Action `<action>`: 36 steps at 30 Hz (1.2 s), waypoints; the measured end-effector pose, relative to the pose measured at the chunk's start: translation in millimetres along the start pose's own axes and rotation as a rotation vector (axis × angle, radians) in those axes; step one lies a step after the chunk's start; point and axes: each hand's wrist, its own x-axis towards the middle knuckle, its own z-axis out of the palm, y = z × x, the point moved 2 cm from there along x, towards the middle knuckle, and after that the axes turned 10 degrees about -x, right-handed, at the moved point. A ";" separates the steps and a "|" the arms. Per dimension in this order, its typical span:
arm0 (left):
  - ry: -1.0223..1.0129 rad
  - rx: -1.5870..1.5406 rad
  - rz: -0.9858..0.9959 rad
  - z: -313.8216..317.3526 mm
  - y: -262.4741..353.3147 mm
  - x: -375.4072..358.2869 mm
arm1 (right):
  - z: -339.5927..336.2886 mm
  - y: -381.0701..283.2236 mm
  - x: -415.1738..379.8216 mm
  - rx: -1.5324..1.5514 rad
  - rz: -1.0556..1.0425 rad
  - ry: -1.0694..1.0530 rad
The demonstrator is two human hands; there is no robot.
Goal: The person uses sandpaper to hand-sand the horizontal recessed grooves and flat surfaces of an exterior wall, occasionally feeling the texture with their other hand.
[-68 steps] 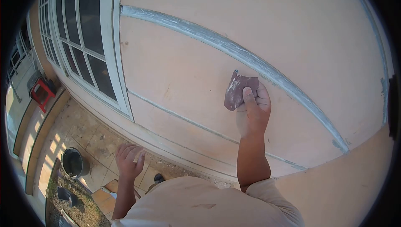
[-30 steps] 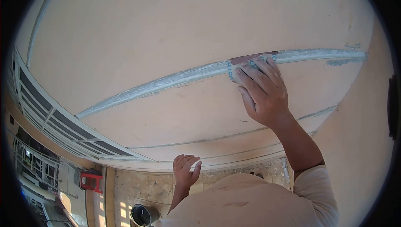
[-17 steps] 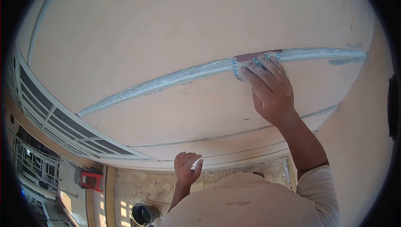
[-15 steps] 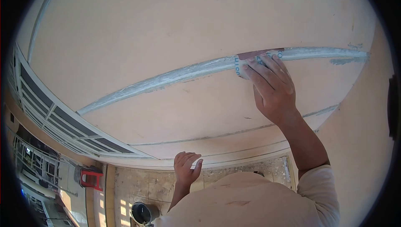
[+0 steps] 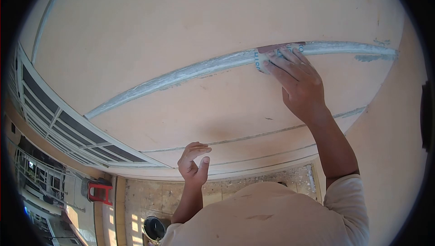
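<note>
Against the wall's pale groove, the right hand is pressing folded sandpaper flat-fingered while the left hand is hanging loosely curled and empty, so the sheet is probably risking slipping out and scuffing the peach paint.

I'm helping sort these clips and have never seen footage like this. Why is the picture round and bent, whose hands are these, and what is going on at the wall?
The picture comes from a camera worn on a person's head, looking forward and down. Its wide lens bends straight lines, so the flat peach wall looks bulged. Both hands belong to the wearer. The right hand is raised and presses a folded piece of sandpaper against a pale, scuffed raised strip that runs across the wall. The left hand hangs lower, loosely curled, holding nothing, near the wall's lower grooves. Below is the person's light shirt. At the left are a white-framed window, a red stool and a dark bucket on the tiled floor.
</note>
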 end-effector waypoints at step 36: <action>-0.433 -0.329 -0.219 118.0 16.2 80.2 | -5.1 -3.6 -92.0 1.469 1.035 -0.543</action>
